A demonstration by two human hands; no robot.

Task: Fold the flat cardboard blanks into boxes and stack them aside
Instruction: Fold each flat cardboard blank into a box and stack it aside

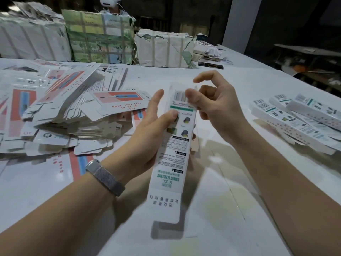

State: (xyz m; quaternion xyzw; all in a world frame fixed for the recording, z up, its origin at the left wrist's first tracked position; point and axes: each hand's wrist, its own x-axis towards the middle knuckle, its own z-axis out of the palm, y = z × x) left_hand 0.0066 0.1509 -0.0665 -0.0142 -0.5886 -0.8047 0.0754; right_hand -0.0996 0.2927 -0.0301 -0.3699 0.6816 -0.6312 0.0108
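From the head camera, a long narrow box (173,156) is held up above the white table (212,209), running from near to far, its printed white face upward and its near end flap open and hanging toward the camera. The left hand (149,137) grips the box from the left side about midway along, thumb pressed on the printed face and fingers wrapped beneath; a metal mesh wristband (105,177) sits on that wrist. The right hand (215,109) works at the far end of the box, its thumb pressing on the barcode area near the far flap, while the index finger is raised and curled above and the other fingers are bent beside the box edge.

On the left of the table lies a large loose heap of flat blanks (60,111), printed in red and blue. At the right lies a small stack of folded boxes (299,119), lying flat. At the far edge stand wrapped paper bundles (99,37), with another person (110,4) partly visible behind them.
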